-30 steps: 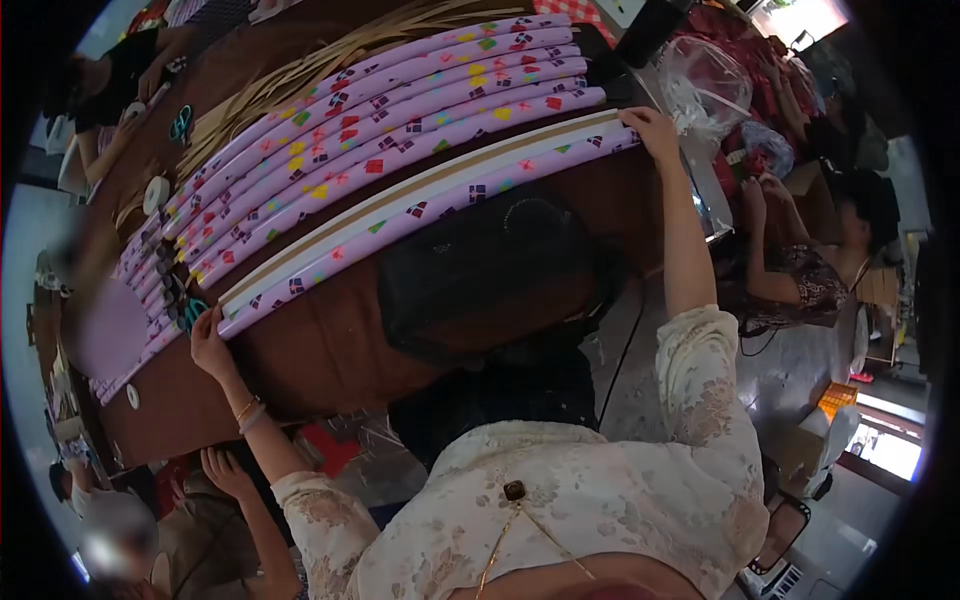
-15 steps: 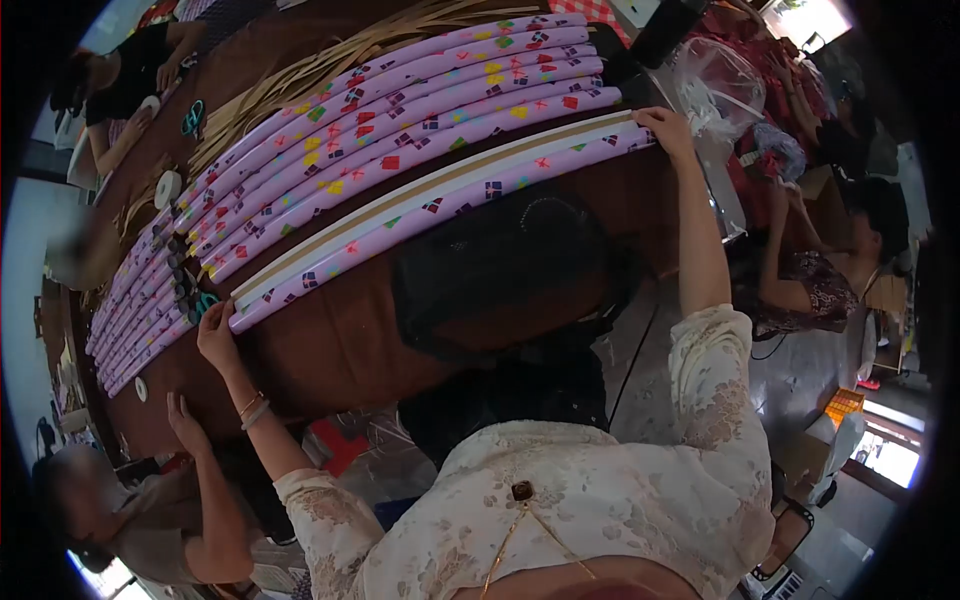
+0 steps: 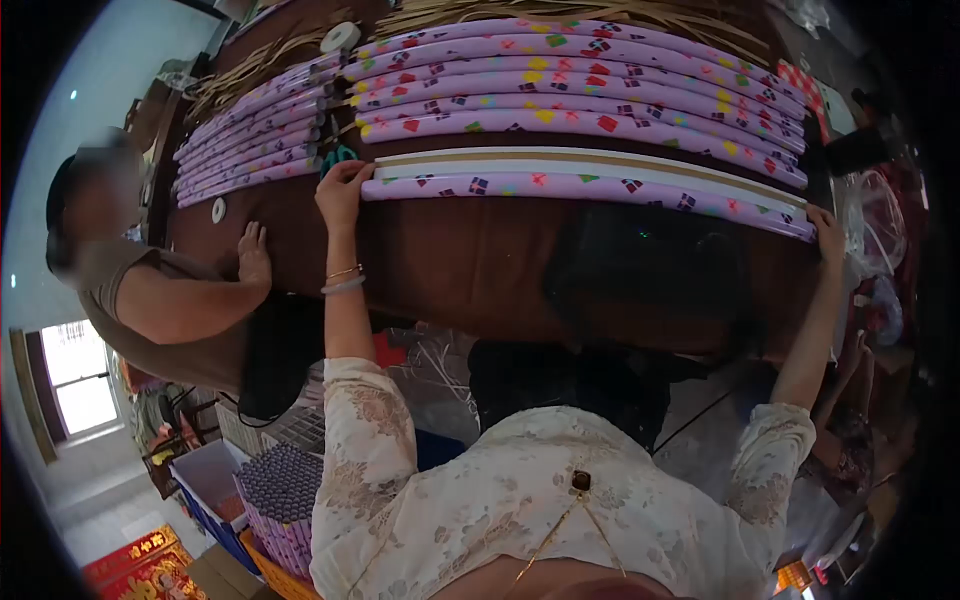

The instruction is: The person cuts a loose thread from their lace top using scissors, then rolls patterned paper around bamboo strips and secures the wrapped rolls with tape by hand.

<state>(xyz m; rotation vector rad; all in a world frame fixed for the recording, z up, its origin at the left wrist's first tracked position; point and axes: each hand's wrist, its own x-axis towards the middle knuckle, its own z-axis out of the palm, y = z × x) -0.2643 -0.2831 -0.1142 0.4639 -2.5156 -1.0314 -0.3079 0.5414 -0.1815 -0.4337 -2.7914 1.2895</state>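
A purple gift-wrap roll (image 3: 540, 184) with printed gift boxes and bows lies across the brown-covered table, nearest my body. Along its far side runs a white edge (image 3: 470, 152) with a tan strip (image 3: 600, 161) on it. My left hand (image 3: 343, 192) is closed at the left end, thumb and fingers pinching the corner of the white edge. At the right end my right hand (image 3: 828, 235) is closed on the roll's tip, its fingers partly hidden. Beyond lie several matching rolls (image 3: 590, 123) side by side. Teal-handled scissors (image 3: 338, 157) sit just behind my left hand.
More purple rolls (image 3: 250, 145) lie to the left, near a white tape roll (image 3: 341, 38) and a smaller one (image 3: 219, 210). Tan strips (image 3: 620, 14) cover the far side. A co-worker's hand (image 3: 254, 255) rests on the table. Upright rolls (image 3: 282, 485) fill a crate at lower left.
The view has swung left, so the table now appears more level and the co-worker at left shows more fully. Both my hands stay at the ends of the same roll.
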